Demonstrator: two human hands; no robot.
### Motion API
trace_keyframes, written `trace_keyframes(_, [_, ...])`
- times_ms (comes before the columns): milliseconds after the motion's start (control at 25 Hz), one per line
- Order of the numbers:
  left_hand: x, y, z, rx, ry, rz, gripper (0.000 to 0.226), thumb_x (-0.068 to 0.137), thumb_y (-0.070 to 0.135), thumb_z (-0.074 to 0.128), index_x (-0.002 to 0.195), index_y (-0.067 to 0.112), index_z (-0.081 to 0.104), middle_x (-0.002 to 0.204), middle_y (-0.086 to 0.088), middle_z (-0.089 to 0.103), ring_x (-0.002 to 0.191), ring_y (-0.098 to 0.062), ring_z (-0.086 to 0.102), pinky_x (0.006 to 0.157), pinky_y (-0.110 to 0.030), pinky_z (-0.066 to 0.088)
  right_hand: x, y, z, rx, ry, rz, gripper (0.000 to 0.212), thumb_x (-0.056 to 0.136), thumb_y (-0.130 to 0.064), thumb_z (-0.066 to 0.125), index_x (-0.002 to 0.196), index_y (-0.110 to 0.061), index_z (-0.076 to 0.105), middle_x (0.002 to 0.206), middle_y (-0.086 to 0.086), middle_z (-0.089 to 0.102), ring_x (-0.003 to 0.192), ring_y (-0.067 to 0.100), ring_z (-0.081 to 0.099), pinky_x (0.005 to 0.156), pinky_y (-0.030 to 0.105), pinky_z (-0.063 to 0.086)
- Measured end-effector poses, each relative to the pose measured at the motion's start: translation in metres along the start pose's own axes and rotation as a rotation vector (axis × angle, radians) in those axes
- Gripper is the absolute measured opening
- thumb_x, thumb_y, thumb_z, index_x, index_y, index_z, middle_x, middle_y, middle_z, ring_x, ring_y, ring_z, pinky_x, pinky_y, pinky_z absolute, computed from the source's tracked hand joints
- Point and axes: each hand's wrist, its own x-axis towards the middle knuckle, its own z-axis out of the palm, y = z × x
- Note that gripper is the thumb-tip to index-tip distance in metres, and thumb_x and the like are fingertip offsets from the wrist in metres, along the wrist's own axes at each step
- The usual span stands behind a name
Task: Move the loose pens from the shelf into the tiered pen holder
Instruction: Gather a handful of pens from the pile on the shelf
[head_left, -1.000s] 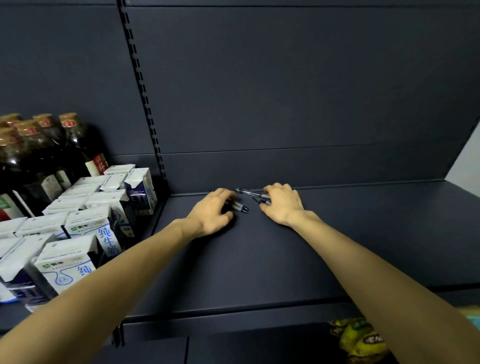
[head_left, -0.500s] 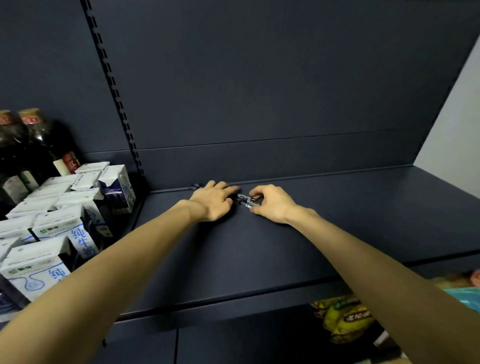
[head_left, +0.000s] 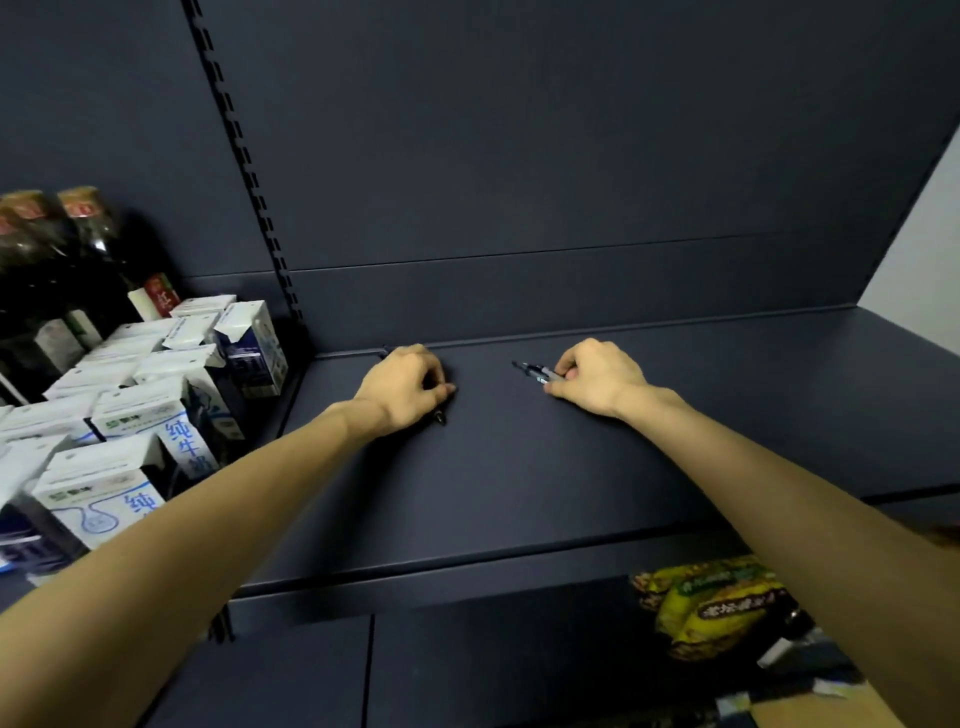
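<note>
Both of my hands rest far back on the dark blue shelf (head_left: 519, 467). My left hand (head_left: 405, 387) is curled shut over dark pens; one pen end (head_left: 440, 417) pokes out under the palm and another tip (head_left: 385, 353) shows behind the knuckles. My right hand (head_left: 597, 376) grips a small bunch of dark pens (head_left: 532, 370), whose tips point left and slightly away from me. The hands are a hand's width apart. The tiered pen holder is not in view.
White and blue milk cartons (head_left: 135, 415) fill the neighbouring shelf on the left, with dark sauce bottles (head_left: 57, 270) behind them. A slotted upright (head_left: 244, 171) separates the two bays. Yellow snack bags (head_left: 711, 597) lie on the lower shelf at the right.
My hands were together over the pens and have moved apart, each closing on some of them. The camera has shifted slightly.
</note>
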Motion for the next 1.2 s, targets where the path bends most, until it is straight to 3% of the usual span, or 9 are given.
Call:
trace_keyframes(160, [-0.02,0.014,-0.002,-0.066,0.036,0.167,0.012,0.097,0.034,0.066,0.096,0.022,0.069,0.097,0.01,0.063,0.094,-0.017,0.062,0.08,-0.032,0.045,0.008,-0.043,0.024,0.042,0.018,-0.006,0.03,0.087,-0.044,0.074,0.1,-0.017,0.076,0.098,0.002,0.074,0.095,0.025,0.069,0.072,0.032,0.052])
trace_keyframes(400, [-0.039,0.022,-0.017,-0.05,0.158,0.041,0.043,0.089,0.066,0.046,0.102,0.033,0.07,0.101,0.014,0.071,0.091,-0.01,0.06,0.081,-0.031,0.046,0.008,-0.066,0.034,0.061,0.01,-0.035,0.042,0.085,-0.053,0.075,0.106,-0.016,0.075,0.104,0.003,0.075,0.102,0.027,0.069,0.075,0.032,0.048])
trace_keyframes(520, [-0.036,0.016,-0.02,-0.036,0.253,-0.175,0.05,0.091,0.07,0.048,0.106,0.027,0.068,0.115,0.007,0.066,0.111,-0.02,0.062,0.085,-0.034,0.045,0.007,-0.062,0.032,0.069,0.006,-0.027,0.037,0.086,-0.052,0.075,0.098,-0.017,0.077,0.099,0.002,0.075,0.098,0.026,0.069,0.072,0.032,0.047])
trace_keyframes(600, [-0.028,0.014,-0.022,0.034,0.112,-0.429,0.071,0.088,0.079,0.052,0.124,0.019,0.06,0.133,-0.005,0.06,0.124,-0.031,0.06,0.093,-0.039,0.046,0.004,-0.063,0.03,0.081,0.004,-0.012,0.035,0.085,-0.051,0.076,0.095,-0.017,0.078,0.098,0.003,0.075,0.097,0.027,0.069,0.072,0.031,0.048])
trace_keyframes(680, [-0.023,0.022,-0.026,0.08,-0.041,-0.518,0.088,0.076,0.092,0.053,0.119,0.016,0.062,0.132,-0.007,0.063,0.123,-0.032,0.062,0.093,-0.038,0.048,0.002,-0.067,0.028,0.076,-0.001,-0.012,0.038,0.084,-0.05,0.078,0.1,-0.015,0.078,0.102,0.004,0.075,0.1,0.027,0.069,0.075,0.032,0.049])
trace_keyframes(800, [-0.011,0.041,-0.031,0.097,-0.151,-0.478,0.059,0.079,0.078,0.067,0.083,0.021,0.055,0.104,-0.001,0.069,0.097,-0.027,0.069,0.08,-0.031,0.048,-0.002,-0.07,0.028,0.081,-0.009,0.0,0.044,0.082,-0.049,0.081,0.109,-0.014,0.075,0.11,0.005,0.074,0.105,0.027,0.068,0.079,0.033,0.049])
trace_keyframes(920, [-0.003,0.053,-0.029,0.012,-0.184,-0.473,0.043,0.09,0.054,0.071,0.082,0.016,0.053,0.092,-0.004,0.069,0.071,-0.026,0.072,0.071,-0.029,0.058,-0.003,-0.065,0.027,0.157,-0.035,0.015,0.04,0.083,-0.049,0.08,0.107,-0.018,0.077,0.109,0.002,0.074,0.105,0.025,0.068,0.079,0.032,0.048])
trace_keyframes(1080, [-0.002,0.058,-0.025,-0.1,-0.159,-0.484,0.041,0.094,0.047,0.07,0.079,0.013,0.053,0.088,-0.007,0.066,0.073,-0.03,0.073,0.066,-0.034,0.062,-0.004,-0.059,0.025,0.26,-0.105,-0.041,0.018,0.089,-0.035,0.076,0.097,-0.019,0.081,0.097,0.0,0.076,0.096,0.023,0.07,0.082,0.033,0.055])
trace_keyframes(1200, [-0.003,0.063,-0.025,-0.161,-0.147,-0.526,0.052,0.089,0.062,0.07,0.082,0.015,0.052,0.091,-0.007,0.066,0.076,-0.028,0.073,0.063,-0.033,0.061,-0.01,-0.061,0.025,0.279,-0.132,-0.073,0.032,0.079,-0.034,0.085,0.107,-0.019,0.079,0.104,0.0,0.075,0.105,0.022,0.068,0.095,0.037,0.056])
